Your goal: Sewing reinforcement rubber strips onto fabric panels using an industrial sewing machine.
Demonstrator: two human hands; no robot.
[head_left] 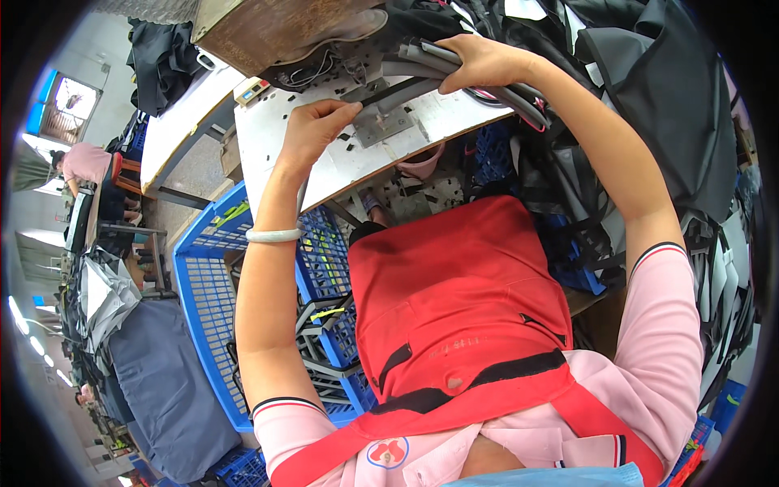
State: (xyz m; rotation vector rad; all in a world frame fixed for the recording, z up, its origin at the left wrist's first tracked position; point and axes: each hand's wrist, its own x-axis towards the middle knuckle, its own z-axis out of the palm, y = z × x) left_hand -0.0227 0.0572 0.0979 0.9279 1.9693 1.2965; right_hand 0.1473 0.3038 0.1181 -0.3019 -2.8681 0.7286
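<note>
My right hand (491,63) is wrapped round a bundle of grey, tube-like strips (410,66) above the white worktable (280,183). More of the strips stick out on the other side of that hand, toward the table's right end. My left hand (312,134) is closed in a pinch at the end of a dark and grey strip (398,96) that runs across to my right hand. Under this strip lies a metal plate (385,128) set in the tabletop. My fingertips partly hide the pinched end.
A brown, worn machine housing (260,36) overhangs the table's far side. Small black scraps are scattered on the tabletop. Blue plastic crates (209,304) stand below on the left. Black and grey sheet material (657,105) is heaped at right. Another person (85,165) works far left.
</note>
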